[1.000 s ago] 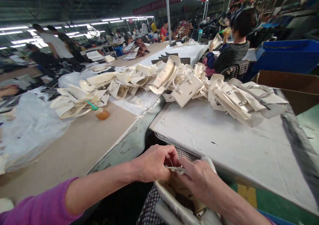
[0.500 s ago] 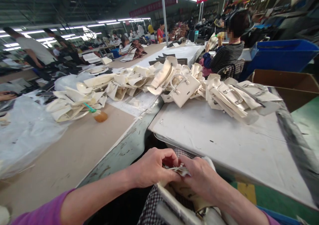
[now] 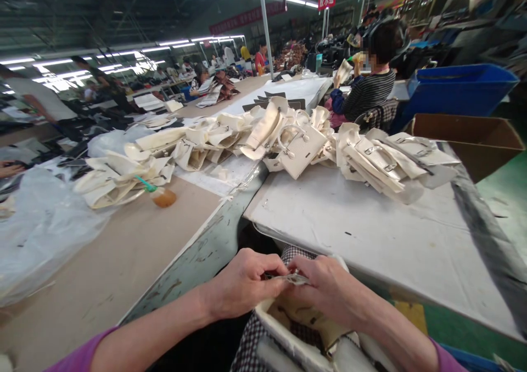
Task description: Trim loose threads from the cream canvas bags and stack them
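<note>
Over my lap [image 3: 249, 340], I'm pinching a pale strip [image 3: 298, 279], left hand [image 3: 241, 279] close beside right hand [image 3: 335, 284] for control tbh.

Cream bag piece [image 3: 284, 340]: pale, thick-edged, curved open, hollow side up. Sits between five and six o'clock; layered edges at its twelve.
</note>
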Motion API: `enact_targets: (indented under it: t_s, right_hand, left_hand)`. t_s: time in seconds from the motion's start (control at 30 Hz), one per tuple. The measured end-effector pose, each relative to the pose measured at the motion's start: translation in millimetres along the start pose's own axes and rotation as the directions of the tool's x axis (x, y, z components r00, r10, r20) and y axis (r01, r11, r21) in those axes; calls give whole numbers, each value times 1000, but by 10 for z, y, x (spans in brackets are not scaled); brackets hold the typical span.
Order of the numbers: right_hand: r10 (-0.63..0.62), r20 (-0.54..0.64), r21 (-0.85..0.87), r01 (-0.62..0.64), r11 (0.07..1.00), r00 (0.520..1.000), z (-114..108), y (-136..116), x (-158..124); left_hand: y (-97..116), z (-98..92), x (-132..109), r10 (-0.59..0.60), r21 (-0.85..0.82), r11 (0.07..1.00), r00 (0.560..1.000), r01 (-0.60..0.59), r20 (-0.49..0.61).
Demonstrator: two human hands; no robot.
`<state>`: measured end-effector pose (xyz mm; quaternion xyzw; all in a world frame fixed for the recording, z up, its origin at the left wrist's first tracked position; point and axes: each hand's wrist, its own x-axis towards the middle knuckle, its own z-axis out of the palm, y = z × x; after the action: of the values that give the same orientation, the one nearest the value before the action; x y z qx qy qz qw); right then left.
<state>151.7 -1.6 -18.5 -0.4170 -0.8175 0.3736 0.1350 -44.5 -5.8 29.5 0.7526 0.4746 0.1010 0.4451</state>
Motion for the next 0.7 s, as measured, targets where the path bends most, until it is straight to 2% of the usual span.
enact_targets:
  t_s: [0.13, 0.3, 0.4, 0.57, 0.7]
  right_hand:
    - [-22, 26, 53, 21, 998, 999, -62, -27, -53]
    - [-84, -96, 176, 99, 979, 992, -40, -10, -162]
    - [-121, -149, 190, 149, 970, 981, -5, 7, -196]
    - [-87, -165, 180, 117, 977, 982, 11, 1, -161]
    - [-14, -63, 305, 33, 952, 998, -12, -32, -115]
  left_hand:
    - [-52, 5, -1, 44, 59, 997, 999, -44, -2]
    - [-18, -11, -16, -2, -2, 1000, 1000, 2, -21]
    - [10, -27, -30, -22, -45, 999, 1000, 22, 0]
    - [-11, -98, -17, -19, -154, 988, 997, 30, 71]
    - [-74, -170, 51, -44, -270, 959, 984, 90, 172]
